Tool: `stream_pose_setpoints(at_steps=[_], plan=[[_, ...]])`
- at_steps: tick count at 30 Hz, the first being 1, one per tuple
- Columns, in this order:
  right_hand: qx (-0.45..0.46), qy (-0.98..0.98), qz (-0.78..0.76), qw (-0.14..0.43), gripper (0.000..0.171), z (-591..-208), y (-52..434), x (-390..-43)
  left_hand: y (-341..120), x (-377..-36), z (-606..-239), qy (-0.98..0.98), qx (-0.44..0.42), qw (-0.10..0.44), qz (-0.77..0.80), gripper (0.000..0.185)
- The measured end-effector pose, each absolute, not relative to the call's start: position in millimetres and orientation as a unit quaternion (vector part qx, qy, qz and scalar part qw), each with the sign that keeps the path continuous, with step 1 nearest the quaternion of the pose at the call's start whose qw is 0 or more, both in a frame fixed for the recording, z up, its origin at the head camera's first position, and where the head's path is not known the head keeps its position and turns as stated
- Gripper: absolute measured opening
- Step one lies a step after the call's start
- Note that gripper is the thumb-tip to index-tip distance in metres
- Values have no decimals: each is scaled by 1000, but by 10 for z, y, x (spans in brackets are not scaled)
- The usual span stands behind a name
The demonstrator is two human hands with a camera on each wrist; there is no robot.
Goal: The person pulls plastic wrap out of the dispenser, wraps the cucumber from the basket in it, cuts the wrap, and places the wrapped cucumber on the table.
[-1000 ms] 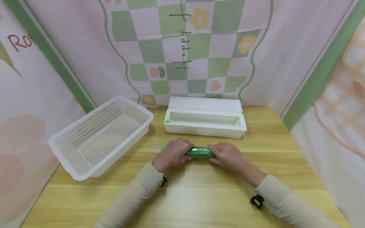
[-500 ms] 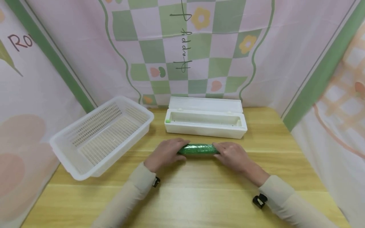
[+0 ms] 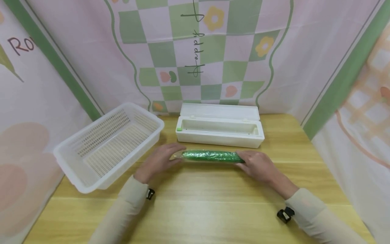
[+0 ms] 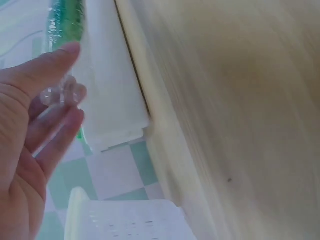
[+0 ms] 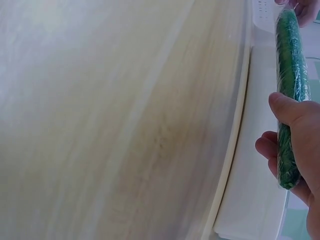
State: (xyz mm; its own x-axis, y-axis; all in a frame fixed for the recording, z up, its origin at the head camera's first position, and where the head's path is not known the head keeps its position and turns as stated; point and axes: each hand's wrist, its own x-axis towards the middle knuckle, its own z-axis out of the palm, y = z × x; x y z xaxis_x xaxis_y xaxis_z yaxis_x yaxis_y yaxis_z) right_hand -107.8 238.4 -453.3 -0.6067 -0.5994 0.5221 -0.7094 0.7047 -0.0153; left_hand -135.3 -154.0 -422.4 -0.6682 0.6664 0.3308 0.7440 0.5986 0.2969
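A green cucumber [image 3: 210, 156] wrapped in clear cling film lies crosswise on the wooden table [image 3: 213, 203], just in front of a white box. My right hand [image 3: 247, 159] grips its right end; in the right wrist view the thumb and curled fingers [image 5: 267, 147] close round the cucumber [image 5: 290, 65]. My left hand [image 3: 176, 154] is at the left end with its fingers nearly straight. In the left wrist view the bunched film tail [image 4: 61, 94] lies against the fingertips, under the thumb [image 4: 60, 55], and the cucumber [image 4: 65, 20] shows beyond.
A long white box [image 3: 219, 135] with its lid open stands right behind the cucumber. A white slotted basket [image 3: 106, 145] sits tilted at the left. Patterned cloth walls close in the back and both sides. Bare tabletop lies toward me.
Both hands have slid outward along the cucumber, uncovering most of it. The left hand has moved off the left end onto the film tail. The cucumber sits slightly nearer the box.
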Motion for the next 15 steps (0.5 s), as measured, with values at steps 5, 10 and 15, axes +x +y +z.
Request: stream_pose_setpoints(at_steps=[5, 10, 15], plan=[[370, -888, 123, 244, 49, -4542, 2393, -1077, -1572, -1373, -4258, -871, -416, 116, -233, 31], [376, -884, 122, 248, 49, -4548, 2397, -1085, -1574, -1392, -4251, -863, -427, 113, -246, 22], [378, -886, 119, 241, 48, -4549, 2405, -1085, -1570, -1414, -4232, -863, -413, 76, -282, 17]])
